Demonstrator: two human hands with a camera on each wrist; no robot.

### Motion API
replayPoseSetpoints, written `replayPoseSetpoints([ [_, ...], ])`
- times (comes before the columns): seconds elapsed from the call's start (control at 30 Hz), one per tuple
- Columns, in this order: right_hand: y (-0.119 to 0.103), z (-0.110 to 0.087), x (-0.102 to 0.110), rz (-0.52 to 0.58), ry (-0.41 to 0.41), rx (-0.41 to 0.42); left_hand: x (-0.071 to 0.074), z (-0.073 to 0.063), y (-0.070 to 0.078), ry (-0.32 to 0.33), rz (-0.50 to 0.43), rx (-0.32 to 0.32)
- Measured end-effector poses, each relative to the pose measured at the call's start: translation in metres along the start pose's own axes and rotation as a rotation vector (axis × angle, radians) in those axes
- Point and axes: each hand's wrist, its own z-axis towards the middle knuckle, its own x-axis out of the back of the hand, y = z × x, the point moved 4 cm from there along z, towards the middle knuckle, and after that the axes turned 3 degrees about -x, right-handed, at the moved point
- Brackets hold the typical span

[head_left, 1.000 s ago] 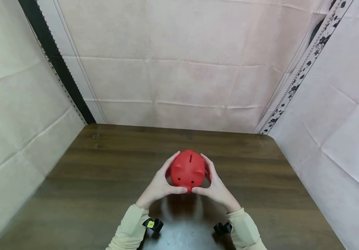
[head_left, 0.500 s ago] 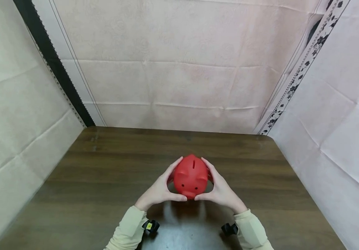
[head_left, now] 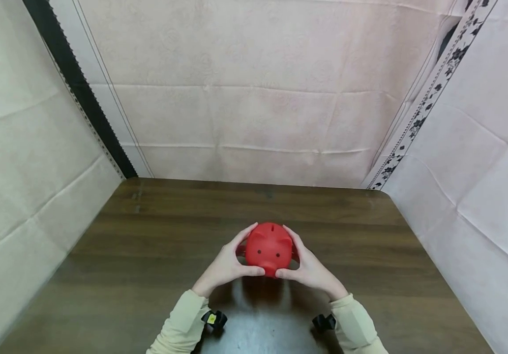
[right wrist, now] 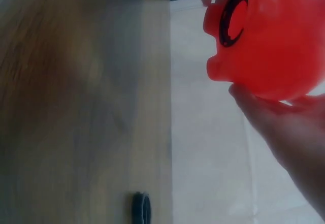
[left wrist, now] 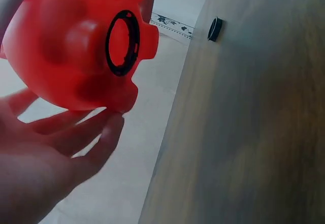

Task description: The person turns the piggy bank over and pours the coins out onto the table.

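A red piggy bank point(head_left: 269, 248) is held up off the table between both hands, its two-eyed face turned toward the head camera and the coin slot near its top. My left hand point(head_left: 226, 265) grips its left side, thumb by the snout and fingers round the flank. On the opposite side, my right hand point(head_left: 313, 268) holds it in the same way. The left wrist view shows the underside, where a black ring point(left wrist: 135, 33) rims a round opening between stubby feet. A small round black cap point(left wrist: 215, 29) stands apart on the table.
The brown wooden table point(head_left: 156, 236) has white cloth hanging behind it point(head_left: 245, 118) and on both sides. In the right wrist view the black cap point(right wrist: 141, 209) lies near the table's edge. Each wrist wears a small black camera.
The piggy bank has shifted slightly right and tipped back in both hands, so its face shows more and the slot has moved toward its top edge. Both hands keep hold of it.
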Motion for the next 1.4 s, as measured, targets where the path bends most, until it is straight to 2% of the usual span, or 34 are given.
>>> replayPoseSetpoints([
  [0.17, 0.001, 0.003, 0.0, 0.029, -0.003, -0.016, 0.0, 0.001, -0.001, 0.027, -0.073, 0.02],
  [0.37, -0.001, 0.001, 0.002, 0.032, 0.01, -0.015, -0.001, 0.001, -0.002, 0.033, -0.085, 0.007],
  [0.47, -0.002, 0.0, 0.002, 0.029, 0.016, -0.007, -0.002, 0.001, -0.001, 0.033, -0.076, -0.007],
  [0.63, 0.0, -0.001, 0.0, 0.006, 0.017, 0.001, -0.004, 0.0, -0.002, 0.009, -0.002, -0.017],
  [0.73, 0.003, 0.0, -0.002, -0.005, 0.042, -0.057, -0.005, 0.0, -0.003, 0.02, 0.025, 0.003],
  [0.8, 0.005, 0.002, -0.004, 0.003, 0.081, -0.131, -0.005, 0.001, -0.005, 0.058, 0.023, 0.038],
  [0.9, 0.006, 0.005, -0.007, 0.018, 0.146, -0.279, -0.007, 0.003, -0.008, 0.124, 0.05, 0.121],
  [1.03, 0.006, 0.011, -0.009, -0.032, 0.19, -0.41, -0.01, 0.006, -0.008, 0.157, 0.102, 0.227],
  [1.2, 0.007, 0.017, -0.009, -0.083, 0.099, -0.42, -0.007, 0.007, -0.011, 0.157, 0.123, 0.29],
  [1.3, 0.008, 0.017, -0.009, -0.043, 0.001, -0.383, -0.004, 0.006, -0.014, 0.175, 0.104, 0.303],
  [1.4, 0.007, 0.015, -0.01, 0.05, -0.084, -0.348, 0.0, 0.006, -0.016, 0.186, 0.069, 0.301],
])
